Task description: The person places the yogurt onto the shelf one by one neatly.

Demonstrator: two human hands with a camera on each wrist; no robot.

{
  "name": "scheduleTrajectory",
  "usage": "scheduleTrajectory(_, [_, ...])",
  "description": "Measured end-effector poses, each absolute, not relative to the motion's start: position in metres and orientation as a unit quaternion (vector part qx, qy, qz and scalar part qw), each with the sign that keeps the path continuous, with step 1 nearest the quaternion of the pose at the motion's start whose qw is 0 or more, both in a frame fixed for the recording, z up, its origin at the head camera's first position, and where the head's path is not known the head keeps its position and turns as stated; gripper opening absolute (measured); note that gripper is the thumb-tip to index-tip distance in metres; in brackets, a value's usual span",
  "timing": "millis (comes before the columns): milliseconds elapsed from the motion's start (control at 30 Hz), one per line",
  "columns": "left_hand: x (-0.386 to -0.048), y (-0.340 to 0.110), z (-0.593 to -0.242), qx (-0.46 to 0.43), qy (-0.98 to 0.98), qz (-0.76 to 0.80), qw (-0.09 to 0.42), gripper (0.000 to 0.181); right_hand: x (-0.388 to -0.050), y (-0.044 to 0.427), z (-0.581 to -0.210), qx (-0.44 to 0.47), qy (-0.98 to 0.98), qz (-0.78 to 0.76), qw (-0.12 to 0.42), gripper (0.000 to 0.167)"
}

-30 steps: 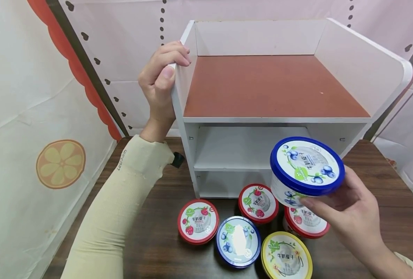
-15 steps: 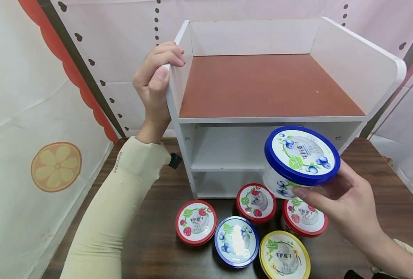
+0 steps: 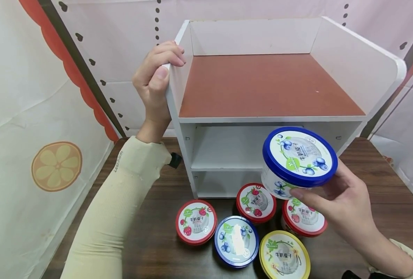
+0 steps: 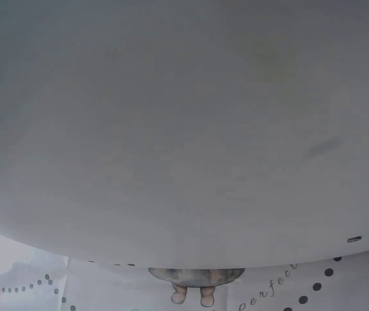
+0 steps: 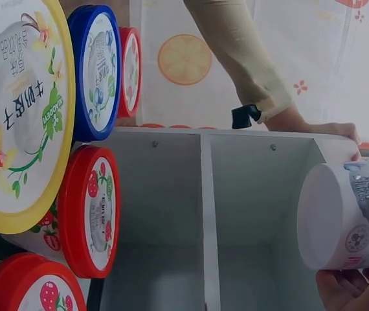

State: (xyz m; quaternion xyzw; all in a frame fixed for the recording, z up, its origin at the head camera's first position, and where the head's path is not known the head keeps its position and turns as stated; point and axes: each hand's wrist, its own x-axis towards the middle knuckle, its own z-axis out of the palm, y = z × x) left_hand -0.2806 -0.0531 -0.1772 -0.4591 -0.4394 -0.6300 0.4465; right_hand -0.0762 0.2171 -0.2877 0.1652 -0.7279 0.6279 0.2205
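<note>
Carrying seems the step in hand: right of centre in the head view, the right hand (image 3: 349, 205) grips a blue-lidded blueberry tub (image 3: 298, 157) before the white shelf unit (image 3: 358, 64), whose left edge the left hand (image 3: 154, 83) clasps. The next move likely calls for staying clear of the red-lidded strawberry tub (image 3: 305, 219) below. Only the right wrist view shows the held tub's base (image 5: 319, 220).

High head view downward, wrist views close, shelf (image 3: 262, 91) in head and right

Held blue-lidded tub (image 3: 298, 157) — slightly higher, bit further left.
</note>
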Motion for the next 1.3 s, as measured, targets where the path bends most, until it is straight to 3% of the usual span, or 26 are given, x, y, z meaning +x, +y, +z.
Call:
scheduleTrajectory(833, [-0.28,-0.053,-0.177,-0.466,-0.434,-0.628,0.448,0.035,-0.082,0.207,-0.264,0.153,-0.712,0.646,0.231,0.069])
scheduleTrajectory(1300, [-0.278,-0.052,-0.176,-0.467,-0.43,-0.629,0.448,0.035,-0.098,0.195,-0.261,0.238,-0.658,0.666,0.259,0.061])
